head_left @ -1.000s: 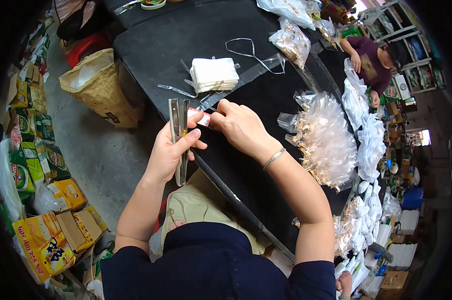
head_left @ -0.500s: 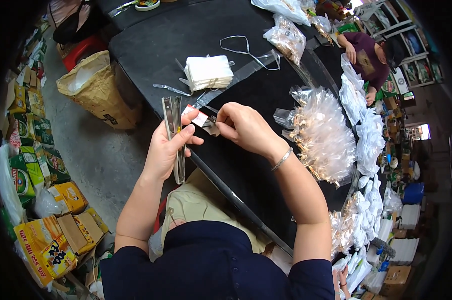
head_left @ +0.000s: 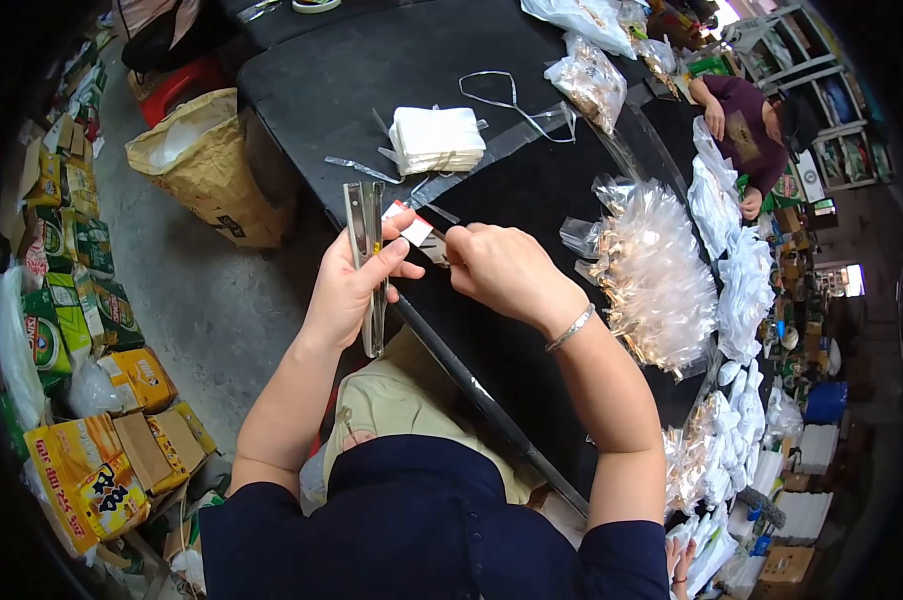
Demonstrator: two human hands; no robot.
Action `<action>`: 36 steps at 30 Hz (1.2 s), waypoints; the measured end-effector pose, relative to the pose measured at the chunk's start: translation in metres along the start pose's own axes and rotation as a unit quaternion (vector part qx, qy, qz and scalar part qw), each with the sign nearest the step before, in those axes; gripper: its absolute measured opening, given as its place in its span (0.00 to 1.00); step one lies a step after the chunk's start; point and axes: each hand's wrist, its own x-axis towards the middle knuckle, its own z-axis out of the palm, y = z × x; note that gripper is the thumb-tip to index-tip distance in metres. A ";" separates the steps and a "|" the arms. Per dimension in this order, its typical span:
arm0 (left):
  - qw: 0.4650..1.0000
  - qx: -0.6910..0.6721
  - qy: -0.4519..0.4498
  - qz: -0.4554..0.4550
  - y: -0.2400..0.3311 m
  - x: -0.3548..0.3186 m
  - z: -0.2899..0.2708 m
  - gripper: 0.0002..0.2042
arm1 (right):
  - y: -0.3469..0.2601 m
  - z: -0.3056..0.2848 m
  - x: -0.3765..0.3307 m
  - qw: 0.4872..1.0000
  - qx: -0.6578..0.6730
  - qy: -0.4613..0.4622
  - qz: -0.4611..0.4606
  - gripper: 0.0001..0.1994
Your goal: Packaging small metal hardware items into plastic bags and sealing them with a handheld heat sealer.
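My left hand is closed around a long silver metal stapler, its two narrow arms held upright. Beside those fingers, a small red and white card sticks out toward the right. My right hand is at the same height, a short way to the right, with thumb and fingers pinched together near the card. A small pale piece shows between the card and the pinch. What the right fingertips grip is mostly hidden by the hand.
On the black table lie a stack of white sheets, a thin white loop and a heap of clear packets. White plastic bags line the right. A brown sack stands left; a person works far right.
The whole view has shifted slightly, moving the table items rightward. My right hand's fingers have curled over more, with the knuckles turned up; the left hand keeps its hold on the stapler.
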 end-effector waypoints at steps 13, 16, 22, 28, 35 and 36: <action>1.000 0.025 -0.006 -0.006 0.007 0.000 0.005 0.17 | 0.014 -0.004 -0.004 0.982 0.185 0.034 -0.009 0.08; 1.000 0.018 -0.003 -0.006 0.003 0.000 0.003 0.16 | 0.013 -0.004 -0.003 0.970 0.238 0.026 0.025 0.08; 1.000 0.005 0.010 -0.006 0.000 -0.007 0.006 0.09 | 0.013 0.016 -0.001 0.953 0.289 0.050 0.074 0.08; 1.000 -0.007 -0.004 -0.014 0.000 -0.021 0.009 0.09 | 0.013 0.024 -0.001 0.966 0.205 0.157 0.011 0.06; 0.994 -0.053 -0.036 -0.088 -0.005 -0.040 0.015 0.10 | 0.011 0.023 -0.012 0.960 0.132 0.246 -0.032 0.03; 0.990 -0.065 -0.058 -0.110 -0.009 -0.045 0.015 0.11 | 0.005 0.017 -0.020 0.950 0.178 0.257 -0.013 0.03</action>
